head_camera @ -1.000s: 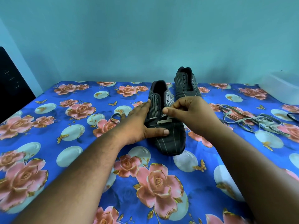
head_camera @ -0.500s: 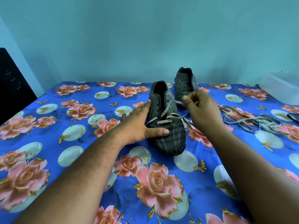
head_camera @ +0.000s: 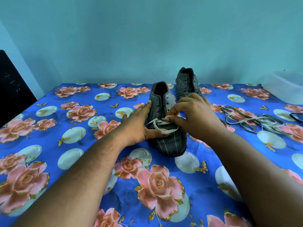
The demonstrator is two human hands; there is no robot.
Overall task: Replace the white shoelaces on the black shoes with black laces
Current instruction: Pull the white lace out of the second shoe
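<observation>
Unlacing step: the right hand (head_camera: 195,117) pinches the flat white lace (head_camera: 161,123) at the lowest eyelets of the near black pinstriped fabric shoe (head_camera: 170,136); left hand (head_camera: 139,126), fingers straight, steadies it. Next, I judge, comes drawing the lace free

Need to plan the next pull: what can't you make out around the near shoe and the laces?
- Head view: right hand covers the near shoe's right-side eyelets and the white lace's end.
- Dark strand at the right edge: cut off.
- Far shoe's toe: behind that hand.
</observation>
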